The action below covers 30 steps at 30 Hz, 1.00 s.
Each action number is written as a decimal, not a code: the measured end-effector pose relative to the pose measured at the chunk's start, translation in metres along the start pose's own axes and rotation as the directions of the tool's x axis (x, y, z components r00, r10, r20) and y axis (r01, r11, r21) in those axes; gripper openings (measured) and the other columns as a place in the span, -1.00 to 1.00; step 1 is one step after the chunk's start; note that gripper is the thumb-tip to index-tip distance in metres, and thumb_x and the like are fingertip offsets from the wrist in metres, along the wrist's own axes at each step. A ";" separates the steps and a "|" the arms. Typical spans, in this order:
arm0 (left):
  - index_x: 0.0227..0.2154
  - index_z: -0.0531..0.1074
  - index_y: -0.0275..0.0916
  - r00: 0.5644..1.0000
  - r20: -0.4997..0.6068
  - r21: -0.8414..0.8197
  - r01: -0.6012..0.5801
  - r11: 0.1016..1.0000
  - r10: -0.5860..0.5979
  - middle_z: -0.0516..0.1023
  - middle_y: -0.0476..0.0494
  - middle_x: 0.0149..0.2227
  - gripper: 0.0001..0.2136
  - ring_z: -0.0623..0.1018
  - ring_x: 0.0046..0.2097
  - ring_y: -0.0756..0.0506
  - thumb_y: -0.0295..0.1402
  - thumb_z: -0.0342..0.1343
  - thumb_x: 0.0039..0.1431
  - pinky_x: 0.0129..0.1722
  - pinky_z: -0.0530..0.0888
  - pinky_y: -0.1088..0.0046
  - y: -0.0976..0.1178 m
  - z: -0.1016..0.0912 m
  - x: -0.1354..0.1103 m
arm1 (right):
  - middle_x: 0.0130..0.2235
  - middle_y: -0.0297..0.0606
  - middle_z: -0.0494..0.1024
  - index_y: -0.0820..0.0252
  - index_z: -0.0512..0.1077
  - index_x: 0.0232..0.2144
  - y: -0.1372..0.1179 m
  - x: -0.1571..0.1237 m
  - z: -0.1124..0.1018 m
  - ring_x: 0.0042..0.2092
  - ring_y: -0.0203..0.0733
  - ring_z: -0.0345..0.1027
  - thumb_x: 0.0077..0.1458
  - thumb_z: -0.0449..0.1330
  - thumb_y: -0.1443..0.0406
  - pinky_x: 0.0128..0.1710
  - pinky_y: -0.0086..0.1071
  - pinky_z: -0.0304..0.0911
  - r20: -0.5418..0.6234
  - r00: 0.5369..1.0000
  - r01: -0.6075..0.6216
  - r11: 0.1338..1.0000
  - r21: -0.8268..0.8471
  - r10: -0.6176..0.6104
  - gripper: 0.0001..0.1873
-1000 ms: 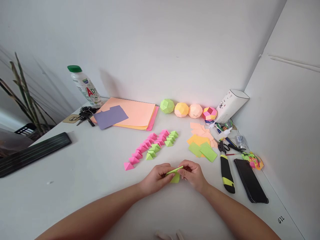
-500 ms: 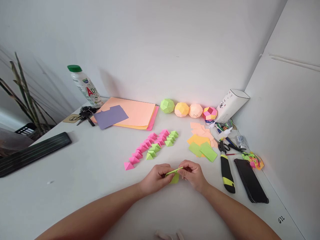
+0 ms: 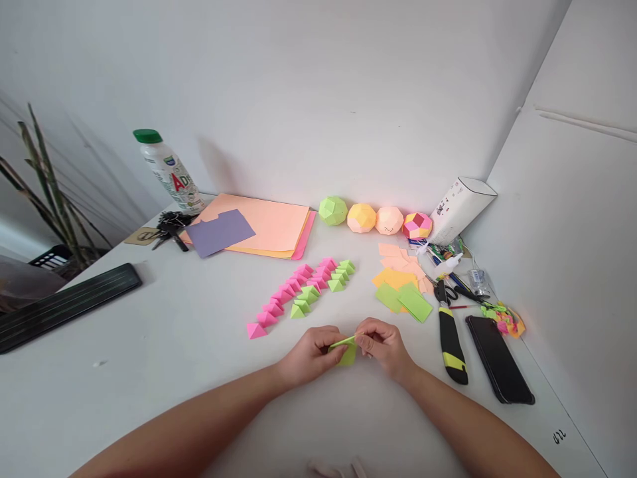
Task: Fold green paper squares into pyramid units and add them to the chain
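Observation:
A green piece of paper (image 3: 347, 356), folded along its upper edge, is held between my two hands low in the middle of the head view. My left hand (image 3: 314, 355) pinches its left end with thumb and fingers. At the other end, my right hand (image 3: 384, 346) pinches the folded edge; its fingertips partly cover the paper. Just beyond the hands lie rows of small folded paper pyramids, pink (image 3: 284, 292) and green (image 3: 309, 296). Green paper pieces (image 3: 415, 302) rest to the right, overlapping orange (image 3: 393, 279) and peach ones (image 3: 398, 255).
A cutter knife (image 3: 452, 345) and a phone (image 3: 499, 360) lie at right, near scissors, a glue bottle (image 3: 446, 267) and paper scraps (image 3: 505, 320). Several faceted paper balls (image 3: 361, 218) line the wall. Coloured sheets (image 3: 271, 222), a bottle (image 3: 172, 174) and a black ruler-like bar (image 3: 70, 305) are left.
My right thumb and fingers have shifted slightly left along the folded edge of the green paper and cover more of its right end. My left hand stays in place.

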<state>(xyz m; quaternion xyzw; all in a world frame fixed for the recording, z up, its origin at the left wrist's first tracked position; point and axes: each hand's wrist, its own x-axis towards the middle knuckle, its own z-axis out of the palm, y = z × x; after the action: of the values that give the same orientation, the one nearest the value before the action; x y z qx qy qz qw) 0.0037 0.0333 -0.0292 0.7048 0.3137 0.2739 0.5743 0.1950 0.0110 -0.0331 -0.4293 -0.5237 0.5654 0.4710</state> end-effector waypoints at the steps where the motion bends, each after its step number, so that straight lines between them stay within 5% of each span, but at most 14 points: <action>1: -0.43 0.50 -0.33 1.000 0.001 -0.007 0.000 1.000 0.000 0.27 -0.01 -0.51 -0.78 0.26 -0.49 0.05 -0.35 -0.01 0.15 -0.52 0.21 0.56 0.000 0.000 0.000 | -0.46 -0.35 0.39 0.19 0.47 -0.51 0.000 0.000 0.000 -0.57 -0.40 0.17 0.00 0.26 0.23 -0.61 -0.46 0.11 0.001 1.000 0.003 1.000 -0.004 -0.003 -0.84; 12: -0.46 0.47 -0.31 0.997 0.009 -0.199 0.078 0.977 -0.078 0.33 0.00 -0.50 -0.81 0.31 -0.47 0.04 -0.30 0.06 0.11 -0.51 0.25 0.56 0.002 -0.003 0.001 | -0.54 -0.36 0.36 0.18 0.43 -0.34 0.001 -0.003 0.000 -0.54 -0.33 0.21 0.18 0.06 0.13 -0.56 -0.45 0.13 -0.032 0.998 -0.060 0.997 0.054 0.062 -0.73; 18: -0.41 0.49 -0.32 0.993 0.020 -0.263 0.116 0.958 -0.115 0.41 -0.04 -0.48 -0.82 0.37 -0.45 0.02 -0.30 0.10 0.09 -0.48 0.29 0.54 0.004 -0.002 0.001 | -0.50 -0.36 0.37 0.18 0.45 -0.35 0.001 -0.005 0.002 -0.50 -0.32 0.24 0.08 0.19 0.19 -0.50 -0.44 0.20 0.043 0.999 -0.024 0.998 -0.050 0.026 -0.83; 24: -0.34 0.45 -0.30 0.980 -0.047 -0.428 0.155 0.890 -0.193 0.53 -0.10 -0.39 -0.79 0.49 -0.37 -0.03 -0.24 0.16 0.06 -0.39 0.40 0.49 0.004 0.001 0.002 | -0.60 -0.40 0.34 0.20 0.38 -0.44 -0.005 -0.005 0.006 -0.56 -0.34 0.20 0.14 0.12 0.19 -0.56 -0.47 0.16 -0.037 0.998 -0.049 0.995 -0.088 0.046 -0.79; 30: -0.38 0.45 -0.31 0.980 -0.025 -0.448 0.164 0.879 -0.196 0.56 -0.10 -0.43 -0.78 0.53 -0.39 -0.05 -0.22 0.17 0.04 -0.41 0.44 0.46 0.004 0.001 0.003 | -0.43 -0.30 0.47 0.19 0.45 -0.34 -0.004 -0.006 0.011 -0.52 -0.31 0.32 0.04 0.21 0.20 -0.54 -0.43 0.29 -0.017 1.000 -0.008 0.986 -0.169 0.005 -0.83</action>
<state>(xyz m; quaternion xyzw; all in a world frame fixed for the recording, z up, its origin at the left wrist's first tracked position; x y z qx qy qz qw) 0.0071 0.0341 -0.0253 0.5130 0.3267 0.3081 0.7315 0.1857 0.0031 -0.0283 -0.4743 -0.5643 0.5168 0.4353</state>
